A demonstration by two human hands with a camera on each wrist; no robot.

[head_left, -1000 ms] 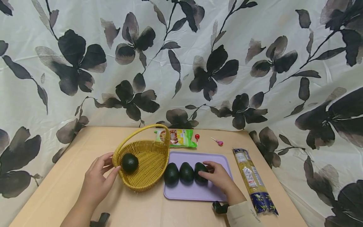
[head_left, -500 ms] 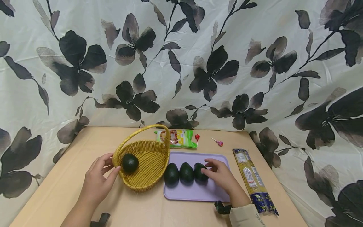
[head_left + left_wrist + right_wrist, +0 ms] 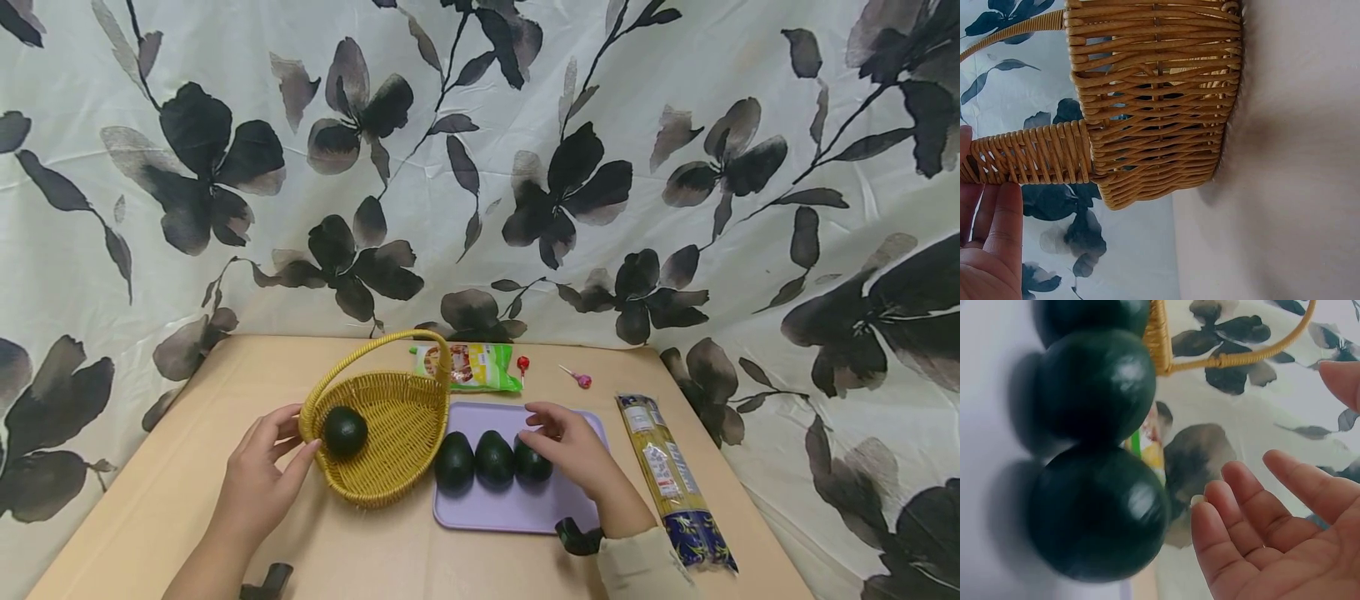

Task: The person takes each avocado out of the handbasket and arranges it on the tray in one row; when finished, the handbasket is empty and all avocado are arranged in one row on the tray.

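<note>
My left hand [image 3: 258, 475] holds the yellow wicker basket [image 3: 390, 446] at its left side. In the left wrist view, thumb and fingers pinch the broad lower part of the handle [image 3: 1035, 153]. One dark green avocado [image 3: 345, 432] lies inside the basket, on the left. Three more avocados stand in a row on a lilac tray [image 3: 517, 517]: the left one [image 3: 453, 462], the middle one [image 3: 494, 461] and the right one [image 3: 531, 463]. Over the right avocado hovers my right hand [image 3: 577, 454], fingers loosely bent. The right wrist view shows a gap between this hand [image 3: 1285, 537] and the avocados.
Behind the tray lie a green snack packet [image 3: 480, 367], a red lollipop [image 3: 522, 365] and a pink lollipop [image 3: 581, 380]. A long pack of spaghetti [image 3: 671, 479] lies right of the tray. A floral cloth [image 3: 480, 192] hangs behind the table.
My right hand has come off the right avocado, lifting slightly up and away. My left hand and the basket have stayed in place.
</note>
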